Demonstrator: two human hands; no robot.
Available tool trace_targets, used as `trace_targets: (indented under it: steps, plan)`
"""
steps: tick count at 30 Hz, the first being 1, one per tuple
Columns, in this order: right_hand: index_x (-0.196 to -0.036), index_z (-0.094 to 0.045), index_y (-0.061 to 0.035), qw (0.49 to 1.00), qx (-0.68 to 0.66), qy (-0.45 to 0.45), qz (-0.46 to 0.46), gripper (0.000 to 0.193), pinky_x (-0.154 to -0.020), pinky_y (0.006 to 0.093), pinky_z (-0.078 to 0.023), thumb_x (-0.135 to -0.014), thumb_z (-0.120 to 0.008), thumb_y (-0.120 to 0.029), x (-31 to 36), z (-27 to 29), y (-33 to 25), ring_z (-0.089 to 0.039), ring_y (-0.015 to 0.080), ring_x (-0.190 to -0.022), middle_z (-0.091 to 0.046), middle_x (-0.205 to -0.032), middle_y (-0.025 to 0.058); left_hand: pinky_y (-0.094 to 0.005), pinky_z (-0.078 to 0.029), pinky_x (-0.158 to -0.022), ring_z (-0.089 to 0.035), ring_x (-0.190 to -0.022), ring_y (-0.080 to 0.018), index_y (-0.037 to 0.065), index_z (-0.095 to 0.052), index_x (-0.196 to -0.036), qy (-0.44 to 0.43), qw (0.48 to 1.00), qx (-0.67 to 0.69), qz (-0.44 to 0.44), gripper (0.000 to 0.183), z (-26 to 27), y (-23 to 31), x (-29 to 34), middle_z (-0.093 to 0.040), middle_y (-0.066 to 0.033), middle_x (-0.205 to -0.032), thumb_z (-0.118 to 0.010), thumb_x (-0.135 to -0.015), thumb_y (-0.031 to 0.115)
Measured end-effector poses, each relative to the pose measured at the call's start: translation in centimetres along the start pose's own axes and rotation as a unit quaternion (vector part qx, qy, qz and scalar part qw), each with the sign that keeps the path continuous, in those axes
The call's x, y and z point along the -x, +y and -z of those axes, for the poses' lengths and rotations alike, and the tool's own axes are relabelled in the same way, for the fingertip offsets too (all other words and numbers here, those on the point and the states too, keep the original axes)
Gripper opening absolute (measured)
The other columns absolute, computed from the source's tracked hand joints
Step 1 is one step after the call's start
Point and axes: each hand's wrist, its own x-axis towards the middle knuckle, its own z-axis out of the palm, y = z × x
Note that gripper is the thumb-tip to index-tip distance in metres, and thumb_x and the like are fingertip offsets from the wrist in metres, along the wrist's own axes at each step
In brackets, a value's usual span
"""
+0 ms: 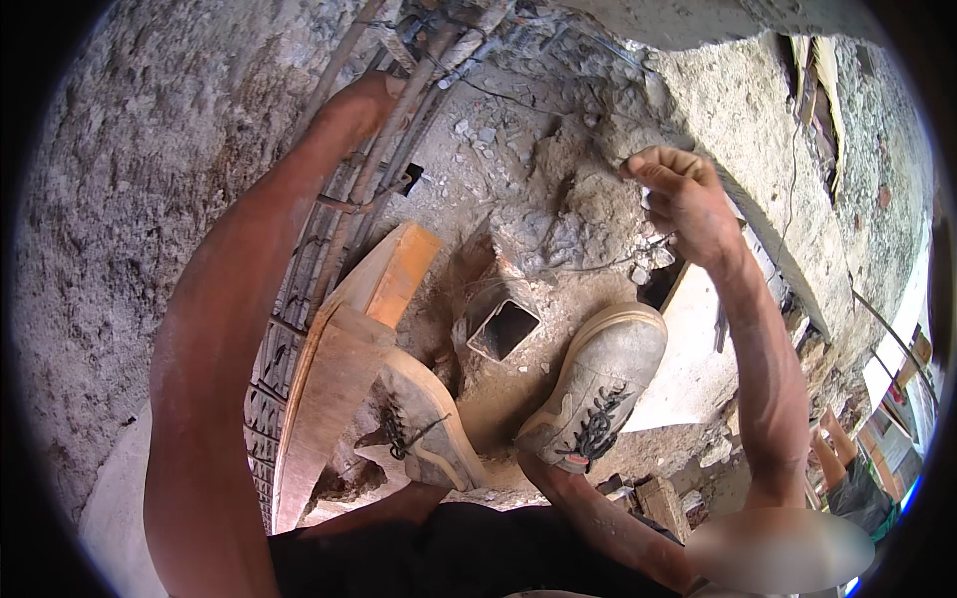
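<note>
My left hand (371, 98) reaches up to the top of a rebar cage (364, 179), made of long steel bars with cross ties. Its fingers pass behind the bars and are hidden. Out to the right, over broken ground, my right hand (686, 194) is closed, thumb against the curled fingers. A thin dark wire (513, 102) runs from the upper part of the cage toward those fingertips; whether they grip it I cannot make out. Beside the cage leans a wooden board (334, 399) with an orange-brown block (404, 271) at its upper end.
A square hollow metal tube (503, 331) sticks up between my two grey lace-up shoes (603, 374). Rubble (478, 140) lies beyond it. A rough wall (150, 219) rises on the left, a concrete slab edge (778, 259) on the right. Another person (847, 478) is at the far right.
</note>
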Motion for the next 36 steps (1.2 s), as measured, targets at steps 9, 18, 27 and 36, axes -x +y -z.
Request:
trace_targets:
  steps: [9,18,27,36]
  plan:
    - [-0.085,-0.064,-0.0002,0.77,0.481,0.057,0.414,0.005,-0.045,0.0335,-0.048,-0.081,-0.062,-0.003,2.7,-0.2,-4.4,-0.061,0.0235,-0.051,-0.063,-0.066,0.0131,-0.0365,-0.05,-0.065,-0.061,-0.078,-0.0223,-0.001,-0.061,-0.089,0.048,0.859,0.51,0.02,0.016,-2.0,2.7,1.3,-0.064,-0.0125,-0.083,-0.053,-0.082,0.009]
    - [-0.074,-0.062,-0.0021,0.737,0.551,0.046,0.389,0.01,-0.037,0.0312,-0.042,-0.083,-0.064,-0.007,4.5,-1.6,-6.6,-0.057,0.0161,-0.045,-0.061,-0.06,0.0091,-0.0298,-0.049,-0.06,-0.06,-0.069,-0.018,-0.002,-0.063,-0.095,0.042,0.907,0.412,0.07,0.022,-2.8,1.4,-0.2,-0.063,-0.0104,-0.084,-0.066,-0.075,0.007]
    - [-0.062,-0.054,-0.009,0.912,0.28,0.137,0.267,0.032,-0.045,0.0225,-0.022,-0.089,-0.061,-0.025,4.9,-2.8,-7.4,-0.027,0.0029,-0.048,-0.04,-0.053,-0.006,-0.0267,-0.049,-0.06,-0.06,-0.067,-0.0148,-0.001,-0.063,-0.097,-0.087,0.924,0.371,-0.005,0.021,-3.0,1.6,-2.0,-0.063,-0.0077,-0.084,-0.066,-0.079,0.01]
    - [-0.079,-0.067,-0.0012,0.815,0.425,0.093,0.382,0.02,-0.043,0.0333,-0.044,-0.089,-0.056,-0.015,6.8,-4.6,-6.1,-0.053,0.0148,-0.044,-0.061,-0.059,0.01,-0.0227,-0.052,-0.067,-0.061,-0.077,-0.0125,0.0,-0.06,-0.103,-0.097,0.943,0.318,0.007,0.02,-3.4,3.3,-2.1,-0.064,-0.0076,-0.092,-0.058,-0.089,0.013]
